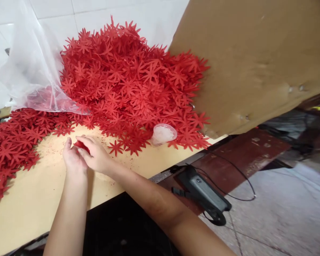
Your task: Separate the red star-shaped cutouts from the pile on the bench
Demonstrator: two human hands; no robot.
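My left hand [74, 157] and my right hand [94, 153] meet over the tabletop. Between them is a folded red flower cut-out [83, 147], apparently fabric; whether it is one piece or a few stacked together I cannot tell. My right fingers and thumb close round it from the right. On the other side my left palm is turned up against it, its thumb raised and its other fingers partly hidden. Just beyond my hands lies a big heap of red flower cut-outs [130, 81]. To their left is a second, lower pile of the same cut-outs [13, 142].
A small clear plastic cup [164, 134] lies tipped at the heap's front edge. A clear plastic bag [37, 71] with red pieces stands at the back left. Cardboard [250, 64] walls the right side. Below right, a grey speaker-like device [205, 190] sits on a dark red bench [245, 153].
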